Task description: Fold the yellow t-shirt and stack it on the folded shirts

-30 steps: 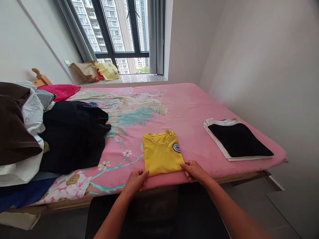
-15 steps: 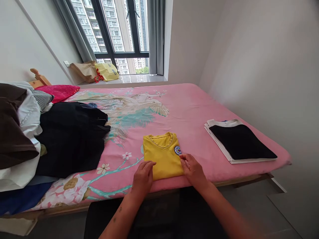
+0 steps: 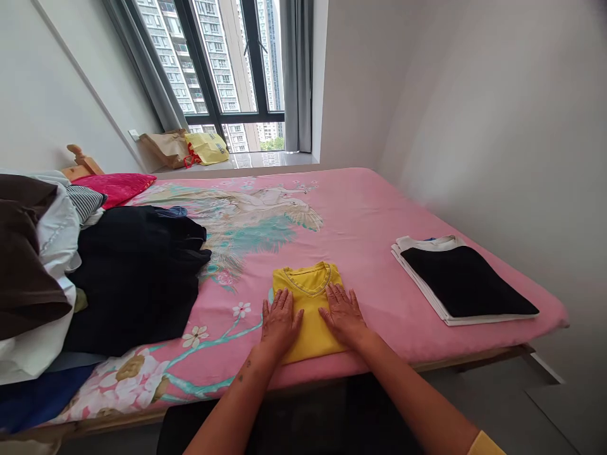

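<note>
A folded yellow T-shirt [image 3: 310,316] lies near the front edge of the bed, its V-neck collar pointing away from me. My left hand [image 3: 281,321] rests flat on the left side of the shirt, fingers stretched out. On the right side, my right hand [image 3: 344,314] is also pressed flat with spread fingers, covering the round badge on the chest. Neither hand grips the cloth.
Folded black and white clothes [image 3: 467,281] are stacked on the right of the bed. A loose heap holds black clothing [image 3: 137,278] and a brown garment [image 3: 26,265] at left. The pink bedsheet [image 3: 360,221] spreads between them. Bags [image 3: 206,147] sit on the windowsill.
Both hands have moved from the shirt's side edges onto its top and flattened out. The badge is now hidden under the right hand. The view has tilted up slightly.
</note>
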Demonstrator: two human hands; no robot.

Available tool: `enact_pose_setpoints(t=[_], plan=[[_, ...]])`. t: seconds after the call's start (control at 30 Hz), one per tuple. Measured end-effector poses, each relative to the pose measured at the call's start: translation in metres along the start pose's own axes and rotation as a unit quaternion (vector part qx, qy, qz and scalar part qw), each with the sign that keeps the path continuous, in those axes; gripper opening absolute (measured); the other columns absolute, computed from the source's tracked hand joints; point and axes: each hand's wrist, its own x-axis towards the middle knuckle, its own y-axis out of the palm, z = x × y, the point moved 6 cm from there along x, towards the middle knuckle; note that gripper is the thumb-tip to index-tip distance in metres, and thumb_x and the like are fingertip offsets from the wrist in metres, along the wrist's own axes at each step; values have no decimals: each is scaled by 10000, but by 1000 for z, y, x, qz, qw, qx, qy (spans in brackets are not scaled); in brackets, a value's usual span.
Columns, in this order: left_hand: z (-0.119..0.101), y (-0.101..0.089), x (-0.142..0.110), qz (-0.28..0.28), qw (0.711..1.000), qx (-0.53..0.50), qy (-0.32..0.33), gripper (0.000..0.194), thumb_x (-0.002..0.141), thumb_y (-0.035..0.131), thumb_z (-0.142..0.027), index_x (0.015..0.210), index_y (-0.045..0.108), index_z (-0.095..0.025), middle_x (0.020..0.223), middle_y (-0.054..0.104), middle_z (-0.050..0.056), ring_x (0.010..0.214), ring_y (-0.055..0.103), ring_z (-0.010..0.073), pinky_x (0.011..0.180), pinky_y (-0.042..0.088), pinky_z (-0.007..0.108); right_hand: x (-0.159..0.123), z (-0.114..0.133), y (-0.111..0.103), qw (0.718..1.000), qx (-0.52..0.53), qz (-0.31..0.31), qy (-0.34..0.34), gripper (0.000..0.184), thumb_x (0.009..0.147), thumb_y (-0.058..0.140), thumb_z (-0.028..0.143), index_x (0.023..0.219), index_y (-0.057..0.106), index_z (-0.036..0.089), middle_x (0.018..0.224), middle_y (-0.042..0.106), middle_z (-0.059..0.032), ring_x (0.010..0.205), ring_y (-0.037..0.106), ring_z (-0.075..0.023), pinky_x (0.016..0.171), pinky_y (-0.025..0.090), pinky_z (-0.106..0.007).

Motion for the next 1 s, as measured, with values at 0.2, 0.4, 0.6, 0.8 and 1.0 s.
enact_pose_setpoints(t=[0.2,0.4,0.6,0.8,1.0], plan=[[13,-1,27,-26,998,3,-54,615,852,373,-540,1343,430,-173,1448,400,103,1331,330,254,1097,227,469,28,-16,-2,997,9,5,79,711,904,226,535,1463,211,95,1531,183,-86,1409,91,-222,1125,-9,-496],[22,5,50,5,998,12,-58,694,833,379,-563,1421,307,-202,1507,298,78,1370,241,263,1097,178,504,42,-13,3,998,20,22,56,697,907,226,515,1481,134,132,1550,101,-43,1415,45,-194,1126,-35,-488],[24,-2,59,-38,998,25,-32,643,820,392,-583,1357,417,-229,1413,440,83,1288,361,281,1055,258,494,48,-9,0,998,17,7,67,650,910,240,474,1466,210,137,1543,137,-66,1413,61,-230,1100,-36,-565],[25,15,64,-18,999,32,-14,652,878,305,-512,1434,284,-172,1520,262,89,1395,200,238,1118,133,496,57,0,10,999,23,4,39,649,912,243,421,1479,144,122,1551,77,-42,1419,28,-193,1128,-29,-493],[36,12,75,-5,999,25,-34,704,808,384,-602,1409,339,-239,1489,336,75,1357,290,265,1067,245,490,62,-8,9,996,42,-61,43,752,863,342,427,1482,77,92,1549,83,-65,1420,51,-191,1138,-10,-471]])
